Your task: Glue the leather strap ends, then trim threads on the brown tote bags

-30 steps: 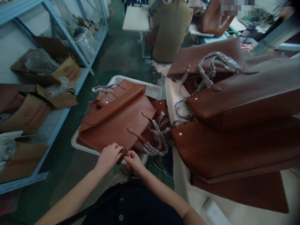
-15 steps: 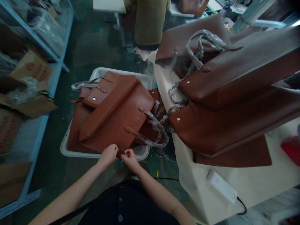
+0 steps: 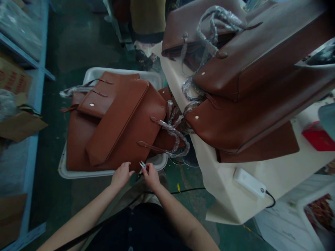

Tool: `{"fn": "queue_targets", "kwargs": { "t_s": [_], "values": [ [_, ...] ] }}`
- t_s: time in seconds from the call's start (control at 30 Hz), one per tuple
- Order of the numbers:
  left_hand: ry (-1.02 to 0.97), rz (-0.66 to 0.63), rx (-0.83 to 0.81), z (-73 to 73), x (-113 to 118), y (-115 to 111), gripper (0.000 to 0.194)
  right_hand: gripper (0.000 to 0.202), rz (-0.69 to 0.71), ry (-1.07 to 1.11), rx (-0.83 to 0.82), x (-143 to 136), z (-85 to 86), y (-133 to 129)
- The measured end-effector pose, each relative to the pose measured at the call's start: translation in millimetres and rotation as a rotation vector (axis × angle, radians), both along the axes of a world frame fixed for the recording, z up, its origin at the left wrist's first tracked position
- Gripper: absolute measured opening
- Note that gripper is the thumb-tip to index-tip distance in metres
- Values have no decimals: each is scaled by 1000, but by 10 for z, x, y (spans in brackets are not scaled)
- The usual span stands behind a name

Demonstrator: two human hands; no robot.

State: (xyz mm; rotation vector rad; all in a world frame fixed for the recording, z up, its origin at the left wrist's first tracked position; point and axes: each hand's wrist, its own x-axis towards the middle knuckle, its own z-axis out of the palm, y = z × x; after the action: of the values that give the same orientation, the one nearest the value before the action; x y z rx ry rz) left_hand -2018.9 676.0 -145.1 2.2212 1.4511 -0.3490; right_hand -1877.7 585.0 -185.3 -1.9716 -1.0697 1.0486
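Observation:
My right hand (image 3: 152,177) is closed around small thread snips (image 3: 142,164), whose metal blades point up and left, slightly apart. Just to its left, my left hand (image 3: 121,176) rests by the lower edge of a brown leather tote bag (image 3: 131,129). Its thumb stands apart from the curled fingers, and I see nothing between them. The tote lies on its side over other brown bags in a white plastic tub (image 3: 86,175). Its handles (image 3: 180,141) are wrapped in clear plastic film and hang toward the table. Most of the snips' body is hidden in my fingers.
On the right, more brown bags (image 3: 225,125) lie on a cream-covered table (image 3: 222,191), beside a white power adapter (image 3: 250,182) with a black cable and a red box (image 3: 318,136). A blue shelf (image 3: 39,90) with cartons stands left. Another person (image 3: 148,17) is beyond the tub.
My view has shifted, so the table and shelf sit differently. The snips' blades now show clearly above my right hand. My left thumb has moved away from its fingertips.

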Motion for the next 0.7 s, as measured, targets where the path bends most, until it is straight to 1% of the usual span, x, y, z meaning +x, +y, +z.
{"fn": "queue_targets", "kwargs": {
  "t_s": [0.07,0.1,0.2,0.3,0.4,0.57,0.63,0.7],
  "values": [
    [4,-22,8,-70,51,-82,41,16,-7,-34,-9,24,-28,-69],
    [6,-29,13,-105,84,-114,42,16,-6,-51,-14,37,-39,-109],
    [9,-31,21,-193,175,-151,32,15,10,-94,-28,58,-70,-218],
    [1,-27,0,-242,198,-127,19,16,42,-123,-39,39,-111,-274],
    [-20,7,-23,-270,133,-112,18,17,83,-146,-45,7,-151,-282],
    [-27,135,-77,-291,-36,-174,21,17,162,-175,-38,-41,-187,-268],
    [-38,155,-77,-276,-67,-202,22,18,175,-189,-39,-62,-196,-254],
    [-55,142,-48,-252,-56,-215,22,18,173,-205,-42,-79,-205,-238]
  ]
}}
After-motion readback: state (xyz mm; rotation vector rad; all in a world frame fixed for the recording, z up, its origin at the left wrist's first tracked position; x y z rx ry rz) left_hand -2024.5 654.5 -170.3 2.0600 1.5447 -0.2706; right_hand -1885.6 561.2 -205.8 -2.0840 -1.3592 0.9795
